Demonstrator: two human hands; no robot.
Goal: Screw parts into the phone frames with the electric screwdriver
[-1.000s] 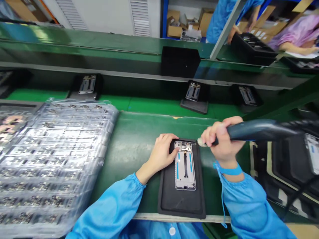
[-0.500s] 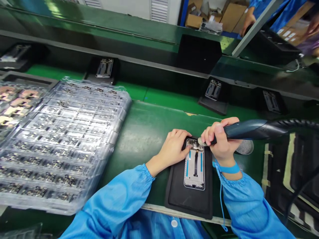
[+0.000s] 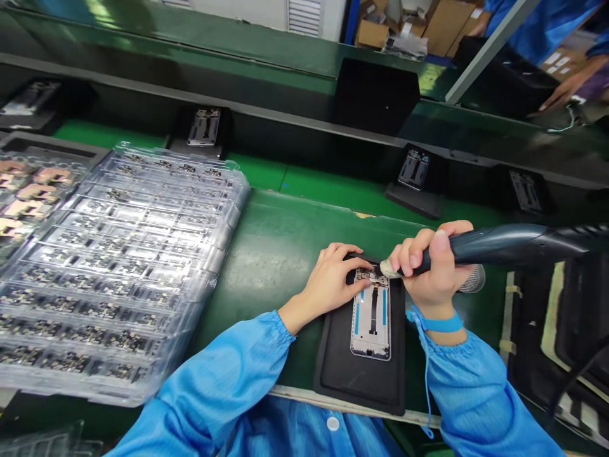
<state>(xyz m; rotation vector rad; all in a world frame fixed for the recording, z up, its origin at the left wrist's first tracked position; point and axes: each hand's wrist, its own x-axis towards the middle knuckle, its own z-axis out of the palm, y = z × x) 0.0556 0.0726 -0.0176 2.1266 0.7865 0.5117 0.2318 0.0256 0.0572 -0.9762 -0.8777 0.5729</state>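
A: State the position of the phone frame [image 3: 366,320].
B: Face up on a black tray [image 3: 349,384], at the front of the green worktop [image 3: 276,247]. Its long axis runs away from the person, the far end lying between the two hands.

A: Which hand is nearer?
B: The left hand [image 3: 335,278]. It reaches in from the left, with its thumb and fingers over the frame's far end. The right hand [image 3: 428,263] is beside the far right corner, clear of the frame; only the pale tip [image 3: 389,269] of its tool reaches that corner. Contact at the tip cannot be confirmed.

A: State of the hands?
B: Right: fingers wrapped around a dark handheld tool [image 3: 504,244], held nearly level. Left: thumb and forefinger narrowly parted; whether they pinch a part cannot be told.

A: Materials and shapes?
B: Frame: a thin, rounded rectangle, silver-grey and apparently metal, with blue strips along both sides and a black ribbon down the middle. Tray: matt, with a raised rim. Tool: smooth, tapered body; ribbed cable [image 3: 590,235] at the rear.

A: Left side of the worktop?
B: Stacked clear plastic trays [image 3: 224,231], glossy, moulded into rows of pockets containing small components.
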